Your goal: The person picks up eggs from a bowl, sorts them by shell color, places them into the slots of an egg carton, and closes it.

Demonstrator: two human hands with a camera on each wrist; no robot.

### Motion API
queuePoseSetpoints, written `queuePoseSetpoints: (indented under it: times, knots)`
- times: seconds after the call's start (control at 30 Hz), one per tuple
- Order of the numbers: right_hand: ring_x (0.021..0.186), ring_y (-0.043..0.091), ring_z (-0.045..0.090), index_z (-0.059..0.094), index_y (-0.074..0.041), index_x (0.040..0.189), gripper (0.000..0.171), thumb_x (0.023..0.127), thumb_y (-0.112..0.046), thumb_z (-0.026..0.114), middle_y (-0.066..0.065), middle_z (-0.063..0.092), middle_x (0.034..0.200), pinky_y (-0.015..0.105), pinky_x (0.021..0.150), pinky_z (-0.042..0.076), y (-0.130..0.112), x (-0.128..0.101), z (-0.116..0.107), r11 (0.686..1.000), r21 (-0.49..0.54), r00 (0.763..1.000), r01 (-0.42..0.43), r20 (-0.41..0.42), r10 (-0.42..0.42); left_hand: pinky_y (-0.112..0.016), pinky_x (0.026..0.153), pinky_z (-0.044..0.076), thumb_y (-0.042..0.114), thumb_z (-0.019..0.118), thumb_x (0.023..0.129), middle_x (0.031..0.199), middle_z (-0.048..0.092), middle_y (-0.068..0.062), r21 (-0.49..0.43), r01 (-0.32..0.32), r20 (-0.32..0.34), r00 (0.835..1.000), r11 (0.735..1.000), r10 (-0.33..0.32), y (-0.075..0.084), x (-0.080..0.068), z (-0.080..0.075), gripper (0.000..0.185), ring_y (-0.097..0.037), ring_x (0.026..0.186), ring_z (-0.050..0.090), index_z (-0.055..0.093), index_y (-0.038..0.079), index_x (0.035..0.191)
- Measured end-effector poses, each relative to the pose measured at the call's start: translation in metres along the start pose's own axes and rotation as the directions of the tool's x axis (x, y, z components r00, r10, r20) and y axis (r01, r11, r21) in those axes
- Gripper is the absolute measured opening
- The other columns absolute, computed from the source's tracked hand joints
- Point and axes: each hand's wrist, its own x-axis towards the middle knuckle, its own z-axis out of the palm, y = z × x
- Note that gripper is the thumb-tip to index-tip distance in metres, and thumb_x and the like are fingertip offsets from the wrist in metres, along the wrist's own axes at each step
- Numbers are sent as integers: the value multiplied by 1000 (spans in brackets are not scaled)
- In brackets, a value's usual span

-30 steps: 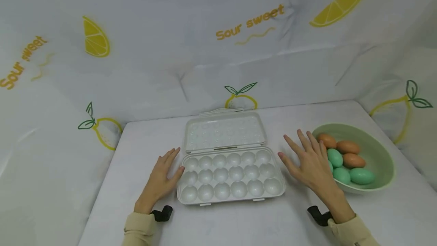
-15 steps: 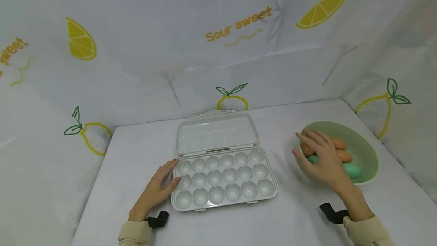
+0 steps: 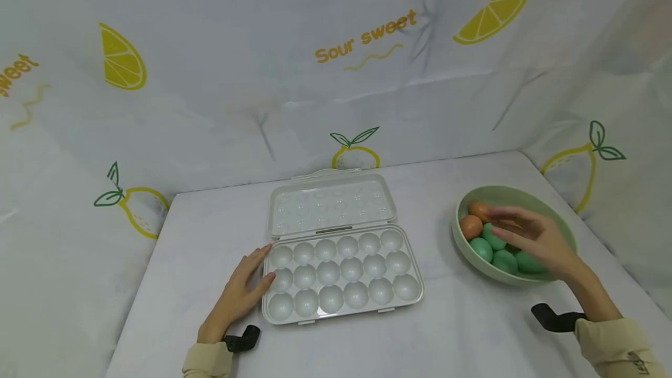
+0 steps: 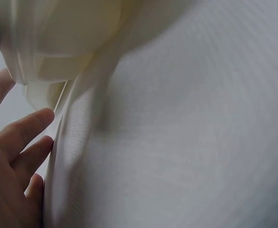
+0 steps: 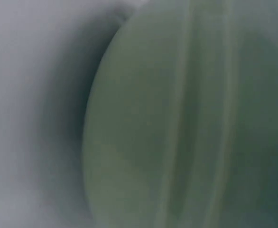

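Observation:
A white egg tray (image 3: 328,273) with rows of round hollows lies mid-table, its clear lid (image 3: 331,206) folded back behind it. At its left edge rests my left hand (image 3: 238,293), fingers spread and relaxed. The left wrist view shows those fingers (image 4: 25,128) beside the pale tray wall (image 4: 68,38). My right hand (image 3: 543,241) is over the green bowl (image 3: 517,196), thumb apart from the bent fingers, above the eggs. Brown eggs (image 3: 471,227) and green eggs (image 3: 505,262) lie in the bowl; the hand hides some. Only the bowl's outer wall (image 5: 129,118) shows in the right wrist view.
A white cloth covers the table (image 3: 367,343). Behind it hangs a white backdrop (image 3: 220,127) printed with lemons and lettering. Each wrist carries a black camera mount, such as the left one (image 3: 243,338).
My right hand has moved rightward from beside the bowl to over its eggs, its fingers bending. My left hand has settled against the tray's left edge. The head view has shifted slightly.

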Motion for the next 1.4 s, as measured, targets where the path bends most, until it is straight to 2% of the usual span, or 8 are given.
queuePoseSetpoints:
  times: [0.1, 0.27, 0.4, 0.53, 0.93, 1.13, 1.33, 1.4]
  knots:
    - [118, 1, 65, 58, 14, 127, 39, 90, 24, 53, -3, 71, 127, 9, 96, 53, 3, -2, -6, 999, 31, 998, -16, 55, 15, -67, 120, 28, 21, 70, 95, 153, 55, -15, 11, -4, -7, 1000, 1000, 4, 0, 0, -1, 61, -46, 144, 45, 50, 16, 152]
    - [119, -2, 63, 60, 13, 125, 36, 89, 20, 59, -1, 67, 124, 7, 99, 50, 6, -3, -7, 995, -95, 992, -39, 118, 50, -56, 125, 27, 21, 70, 95, 153, 54, -15, 16, 3, -17, 1000, 1000, -2, -2, 0, -2, 61, -45, 144, 46, 49, 17, 153]
    - [118, -3, 65, 59, 13, 126, 39, 88, 19, 64, -8, 68, 127, 9, 95, 55, 10, -2, -6, 991, -120, 978, -52, 196, 75, -24, 132, 18, 22, 69, 96, 154, 53, -15, 4, 17, -17, 1000, 1000, -17, -4, -1, -2, 61, -46, 145, 45, 48, 18, 153]
    - [119, -3, 65, 58, 12, 129, 42, 88, 16, 66, -11, 68, 130, 11, 95, 57, 14, 0, -6, 992, -108, 959, -60, 270, 87, 1, 121, 6, 21, 69, 96, 154, 53, -16, -14, 14, -23, 1000, 1000, -14, -5, -3, -1, 61, -47, 144, 44, 49, 18, 153]
    - [121, -16, 55, 65, 1, 128, 46, 85, 16, 68, -24, 62, 131, 3, 97, 49, 20, -1, 1, 970, -245, 948, -3, 308, 81, 3, 119, 7, 19, 70, 94, 152, 55, -17, -16, -11, -48, 999, 1000, 10, -5, -5, 0, 61, -48, 142, 47, 50, 16, 152]
    - [109, -15, 54, 70, -12, 127, 62, 71, 12, 79, -25, 64, 128, 2, 86, 48, 21, 1, 5, 880, -465, 964, 92, 262, 38, 4, 118, 7, 20, 70, 95, 153, 54, -17, -23, -5, -40, 999, 1000, 4, -4, -5, 1, 62, -47, 142, 46, 49, 16, 153]
    - [92, -11, 53, 68, -19, 123, 67, 62, 3, 86, -2, 72, 111, 13, 71, 46, 28, 1, 7, 755, -644, 979, 125, 203, 11, 5, 117, 7, 22, 70, 95, 153, 54, -16, -31, 14, -30, 999, 999, -15, -2, -4, 1, 62, -48, 144, 45, 49, 17, 153]
    - [90, -10, 53, 68, -16, 122, 65, 62, 3, 86, 1, 72, 108, 14, 70, 46, 31, 1, 8, 753, -646, 981, 129, 195, -1, 5, 117, 7, 21, 71, 95, 153, 54, -17, -28, 13, -30, 999, 1000, -14, -1, -3, 1, 62, -48, 144, 45, 49, 17, 153]
